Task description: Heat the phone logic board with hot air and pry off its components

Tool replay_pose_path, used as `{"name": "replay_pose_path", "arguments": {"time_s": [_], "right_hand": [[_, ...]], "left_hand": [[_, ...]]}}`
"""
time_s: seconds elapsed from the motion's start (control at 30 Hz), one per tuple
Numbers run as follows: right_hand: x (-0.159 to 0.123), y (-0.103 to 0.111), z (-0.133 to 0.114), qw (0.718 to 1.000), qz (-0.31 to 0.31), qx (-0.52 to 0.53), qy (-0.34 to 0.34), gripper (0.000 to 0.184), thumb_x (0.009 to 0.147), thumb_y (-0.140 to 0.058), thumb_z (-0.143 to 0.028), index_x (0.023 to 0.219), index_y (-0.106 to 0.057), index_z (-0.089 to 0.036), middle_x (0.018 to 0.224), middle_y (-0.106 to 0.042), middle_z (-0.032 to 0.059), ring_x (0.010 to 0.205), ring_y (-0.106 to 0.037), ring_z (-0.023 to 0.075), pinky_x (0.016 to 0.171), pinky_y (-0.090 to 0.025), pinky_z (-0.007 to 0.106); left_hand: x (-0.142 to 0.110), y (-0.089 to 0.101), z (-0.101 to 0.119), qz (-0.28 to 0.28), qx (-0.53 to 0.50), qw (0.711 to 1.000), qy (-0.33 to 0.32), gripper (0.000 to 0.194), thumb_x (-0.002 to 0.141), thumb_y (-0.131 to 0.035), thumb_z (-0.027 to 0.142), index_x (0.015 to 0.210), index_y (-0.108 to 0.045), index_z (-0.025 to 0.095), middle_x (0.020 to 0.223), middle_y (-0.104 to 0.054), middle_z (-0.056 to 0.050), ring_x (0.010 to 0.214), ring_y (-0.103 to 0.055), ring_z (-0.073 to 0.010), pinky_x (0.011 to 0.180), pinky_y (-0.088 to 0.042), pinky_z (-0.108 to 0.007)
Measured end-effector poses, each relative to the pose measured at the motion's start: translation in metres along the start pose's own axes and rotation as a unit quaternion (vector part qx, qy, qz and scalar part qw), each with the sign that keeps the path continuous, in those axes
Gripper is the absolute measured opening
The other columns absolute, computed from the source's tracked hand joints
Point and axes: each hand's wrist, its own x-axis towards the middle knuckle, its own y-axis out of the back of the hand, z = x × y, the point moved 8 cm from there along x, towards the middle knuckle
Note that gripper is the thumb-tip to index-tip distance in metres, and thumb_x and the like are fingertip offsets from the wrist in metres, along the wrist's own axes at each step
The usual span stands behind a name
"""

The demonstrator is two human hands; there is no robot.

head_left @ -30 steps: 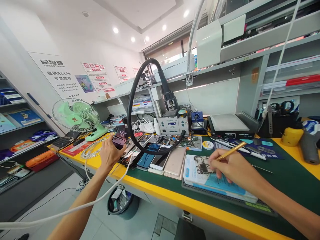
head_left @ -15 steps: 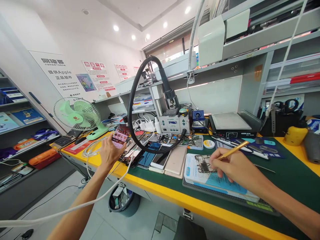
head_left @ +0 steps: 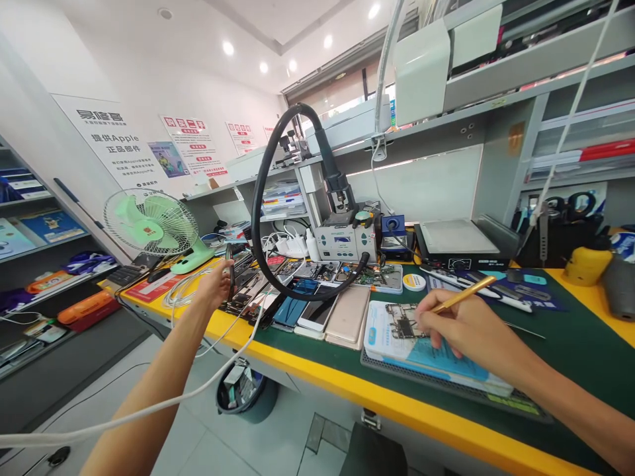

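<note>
At the bench's left, my left hand (head_left: 217, 284) is closed round a phone (head_left: 230, 270), which stands nearly edge-on so its screen is hardly visible. My right hand (head_left: 454, 324) pinches a slim gold pen-shaped tool (head_left: 464, 294); its working tip is hidden behind the fingers. Those fingers are over the right edge of a phone circuit board (head_left: 403, 322). The board lies on a white and blue package (head_left: 380, 340), on top of a dark mesh-edged tray (head_left: 397, 371). A pair of thin metal tweezers or a probe (head_left: 526, 330) lies right of the hand.
Several phones (head_left: 347, 316) and opened phone parts (head_left: 251, 291) lie between the hands. A black hose (head_left: 255, 205) loops up from the grey hot-air station (head_left: 342, 244). A white cable (head_left: 213, 387) hangs across the front. A green fan (head_left: 153, 225) stands left, a bin (head_left: 253, 403) below.
My left hand has turned the phone from screen-facing to nearly edge-on and shifted it slightly. My right hand stays over the circuit board with the gold tool, almost unmoved.
</note>
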Motion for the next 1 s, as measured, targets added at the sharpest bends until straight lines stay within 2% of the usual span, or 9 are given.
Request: {"name": "replay_pose_path", "arguments": {"time_s": [0.1,0.2,0.27,0.33,0.43,0.53,0.67,0.8,1.0], "right_hand": [[0.000,0.000,0.001,1.000,0.001,0.003,-0.002,0.012,0.084,-0.055,-0.029,0.078,-0.060,-0.020,0.054,-0.063,-0.0018,0.043,-0.048,0.0098,0.040,-0.035,0.021],[0.000,0.000,-0.001,1.000,0.000,0.004,0.002,0.012,0.084,-0.055,-0.029,0.078,-0.060,-0.020,0.055,-0.063,-0.0018,0.043,-0.047,0.0093,0.040,-0.035,0.021],[-0.001,-0.001,-0.002,1.000,-0.002,0.003,0.003,0.013,0.084,-0.054,-0.030,0.078,-0.060,-0.019,0.056,-0.063,-0.0015,0.043,-0.047,0.0091,0.040,-0.036,0.020],[0.000,-0.001,-0.001,1.000,-0.003,0.001,0.000,0.014,0.085,-0.054,-0.030,0.079,-0.060,-0.019,0.056,-0.063,-0.0013,0.043,-0.047,0.0091,0.040,-0.035,0.020],[0.001,-0.002,0.002,1.000,-0.002,0.000,-0.010,0.013,0.083,-0.055,-0.030,0.080,-0.061,-0.019,0.055,-0.062,-0.0009,0.043,-0.047,0.0096,0.040,-0.034,0.021],[0.002,-0.002,0.003,1.000,-0.004,0.000,-0.010,0.013,0.083,-0.056,-0.030,0.080,-0.061,-0.019,0.055,-0.062,-0.0008,0.044,-0.048,0.0099,0.040,-0.035,0.021],[0.000,-0.003,0.002,1.000,-0.008,0.005,-0.012,0.014,0.084,-0.056,-0.032,0.080,-0.060,-0.019,0.056,-0.063,-0.0007,0.043,-0.046,0.0094,0.040,-0.035,0.020],[-0.001,-0.003,0.000,1.000,-0.006,0.003,-0.008,0.014,0.085,-0.055,-0.032,0.079,-0.060,-0.019,0.055,-0.062,-0.0012,0.042,-0.046,0.0089,0.041,-0.034,0.020],[-0.001,-0.003,-0.001,1.000,-0.001,0.011,-0.006,0.013,0.082,-0.058,-0.031,0.078,-0.061,-0.019,0.055,-0.061,-0.0006,0.042,-0.046,0.0093,0.041,-0.034,0.020]], "left_hand": [[0.007,-0.002,-0.005,-0.075,-0.129,0.985,0.088,0.027,0.098,-0.058,0.038,0.105,-0.062,0.012,0.087,-0.063,-0.003,0.065,-0.058,-0.0100,0.055,-0.051,-0.023],[0.003,-0.003,-0.009,-0.131,-0.245,0.953,0.125,0.031,0.100,-0.053,0.041,0.111,-0.061,0.012,0.089,-0.064,-0.004,0.065,-0.060,-0.0094,0.052,-0.051,-0.020],[-0.005,-0.005,-0.012,-0.163,-0.306,0.929,0.131,0.040,0.100,-0.049,0.045,0.121,-0.058,0.012,0.097,-0.067,-0.009,0.074,-0.066,-0.0135,0.055,-0.056,-0.023],[-0.014,-0.009,-0.014,-0.190,-0.353,0.908,0.123,0.048,0.097,-0.050,0.045,0.130,-0.054,0.010,0.106,-0.068,-0.015,0.090,-0.070,-0.0213,0.063,-0.062,-0.028],[-0.028,-0.017,-0.017,-0.226,-0.388,0.888,0.098,0.058,0.086,-0.056,0.034,0.138,-0.049,0.009,0.118,-0.068,-0.021,0.112,-0.067,-0.0325,0.077,-0.064,-0.039],[-0.038,-0.025,-0.018,-0.252,-0.385,0.885,0.075,0.063,0.076,-0.056,0.021,0.138,-0.051,0.012,0.128,-0.065,-0.021,0.119,-0.064,-0.0366,0.085,-0.062,-0.048],[-0.042,-0.032,-0.019,-0.262,-0.350,0.897,0.067,0.073,0.064,-0.056,0.006,0.136,-0.053,0.015,0.127,-0.066,-0.019,0.112,-0.067,-0.0378,0.080,-0.063,-0.051],[-0.041,-0.035,-0.022,-0.248,-0.324,0.912,0.049,0.080,0.059,-0.056,-0.004,0.135,-0.053,0.019,0.122,-0.069,-0.015,0.103,-0.071,-0.0342,0.075,-0.064,-0.044],[-0.042,-0.040,-0.031,-0.239,-0.313,0.918,0.038,0.069,0.063,-0.059,-0.004,0.129,-0.057,0.017,0.112,-0.071,-0.013,0.094,-0.073,-0.0264,0.069,-0.063,-0.030]]}}
